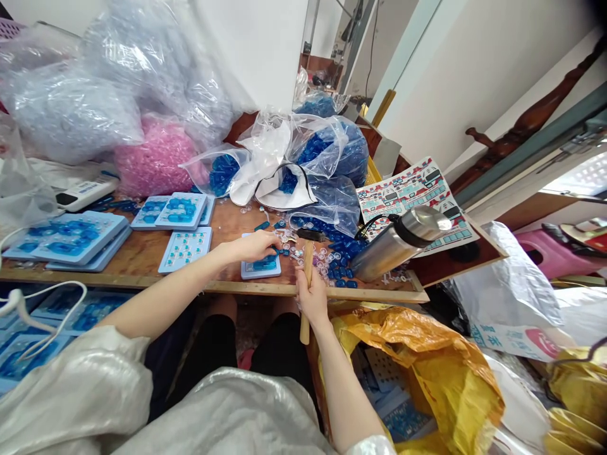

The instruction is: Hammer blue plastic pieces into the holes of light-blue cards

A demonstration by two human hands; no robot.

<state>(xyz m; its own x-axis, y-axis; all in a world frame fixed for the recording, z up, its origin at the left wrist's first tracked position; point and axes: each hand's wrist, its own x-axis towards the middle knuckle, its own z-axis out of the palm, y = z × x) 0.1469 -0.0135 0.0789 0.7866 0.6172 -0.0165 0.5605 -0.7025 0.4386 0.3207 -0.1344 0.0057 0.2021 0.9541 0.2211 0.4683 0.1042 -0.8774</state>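
My right hand (312, 292) is wrapped round the wooden handle of a hammer (307, 260), whose dark head (310, 235) points away from me over the small parts. My left hand (258, 245) is over a light blue plastic tray (260, 273) at the table's front edge. Its fingers are bent and pressed together above blue translucent pieces; what they pinch, if anything, is too small to make out. Clear rings (322, 259) and dark blue pieces (339, 268) lie loose beside the hammer. Left of my left hand lies another light blue tray (165, 262) with small pegs.
Stacked blue trays (107, 253) lie at the left. Clear bags of blue pieces (327, 151) and a pink bag (156, 158) stand behind. A steel flask (393, 249) leans at the right by a printed sheet (422, 196). A yellow sack (417, 341) is below the edge (370, 293).
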